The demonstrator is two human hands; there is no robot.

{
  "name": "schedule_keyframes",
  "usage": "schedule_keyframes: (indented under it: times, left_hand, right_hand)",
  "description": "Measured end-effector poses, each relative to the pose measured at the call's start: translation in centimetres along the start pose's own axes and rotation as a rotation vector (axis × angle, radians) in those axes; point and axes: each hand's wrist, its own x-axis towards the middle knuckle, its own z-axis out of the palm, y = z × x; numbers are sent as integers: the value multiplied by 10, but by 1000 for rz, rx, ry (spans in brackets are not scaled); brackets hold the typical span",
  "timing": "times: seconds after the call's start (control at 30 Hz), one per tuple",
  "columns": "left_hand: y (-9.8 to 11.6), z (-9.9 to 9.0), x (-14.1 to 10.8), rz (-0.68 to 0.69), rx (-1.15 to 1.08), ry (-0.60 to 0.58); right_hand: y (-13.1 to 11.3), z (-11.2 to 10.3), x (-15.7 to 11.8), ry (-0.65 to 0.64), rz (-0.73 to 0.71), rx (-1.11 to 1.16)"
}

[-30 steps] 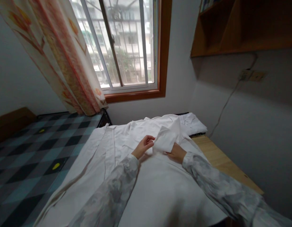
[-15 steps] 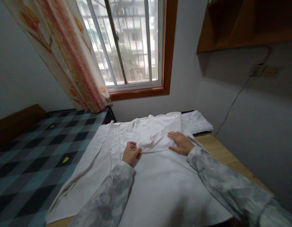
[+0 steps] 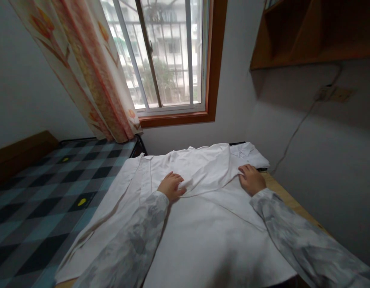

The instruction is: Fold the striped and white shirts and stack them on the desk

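Note:
A white garment [image 3: 221,240], like a long shirt or coat, lies spread over a wooden table with part of it folded across. My left hand [image 3: 172,186] rests near the middle, its thumb and fingers closed on the edge of the folded part. To the right, my right hand [image 3: 252,179] has its fingers curled on the same layer and pulls its edge into a raised corner. The fingertips of both hands are partly hidden by cloth. Just beyond my right hand sits a folded white garment [image 3: 250,155].
The wooden tabletop [image 3: 288,200] shows along the right side. A bed with a checked cover [image 3: 32,216] stands on the left. A flowered curtain [image 3: 92,72] hangs beside the window [image 3: 170,60]. A wooden shelf [image 3: 293,48] and a cable [image 3: 293,138] are on the right wall.
My right hand has moved right, from lying flat with fingers spread to gripping the cloth edge. My left hand has shifted slightly up and right. The folded layer is drawn out to the right.

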Motion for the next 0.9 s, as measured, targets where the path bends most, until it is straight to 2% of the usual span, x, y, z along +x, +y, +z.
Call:
schedule_keyframes:
  times: [0.1, 0.23, 0.3, 0.37, 0.47, 0.6, 0.67, 0.77, 0.9]
  left_hand:
    - [1, -1, 9, -73, -45, 45]
    - [3, -11, 6, -381, -389, 128]
    - [2, -14, 1, -526, -551, 93]
    - [3, -13, -6, -587, -614, 11]
    - [9, -7, -15, -501, -637, -81]
    - [20, -4, -18, -297, -741, -95]
    - [24, -7, -17, -289, -841, -112]
    - [24, -15, -15, -344, -962, -200]
    - [20, -19, -17, -369, -1002, -228]
  right_hand:
    - [5, -7, 5, 22, 142, 7]
    - [13, -12, 6, 22, 312, -56]
    - [16, -11, 4, -2, 364, -45]
    - [19, -7, 1, -29, 421, -2]
    - [21, -1, -2, -42, 480, 107]
    - [21, 0, -2, -53, 505, 167]
    - [21, -1, -1, -57, 512, 154]
    - [21, -3, 1, -59, 510, 147]
    - [23, 0, -1, -63, 490, 186]
